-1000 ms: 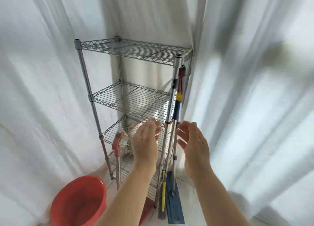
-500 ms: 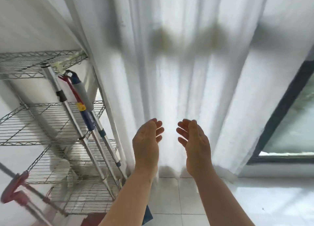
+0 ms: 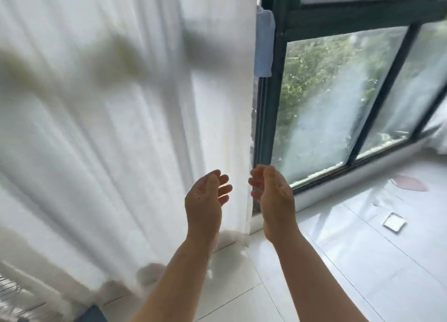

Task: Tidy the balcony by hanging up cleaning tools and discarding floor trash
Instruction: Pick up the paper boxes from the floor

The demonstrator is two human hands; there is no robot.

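At the far lower left of the frame you can see only a small blurred piece of the wire rack (image 3: 9, 287), and the white curtain (image 3: 108, 128) fills the left half. In the lower middle, your left hand (image 3: 205, 200) is raised with the palm turned to the right, fingers loosely bent and holding nothing. Just beside it, your right hand (image 3: 273, 198) faces it, palm to the left, fingers also relaxed and empty; the two hands do not touch. To the right stands the dark-framed window (image 3: 338, 99), and on the white tile floor (image 3: 350, 261) at the right edge lies a pinkish piece of trash (image 3: 408, 182), well apart from your hands.
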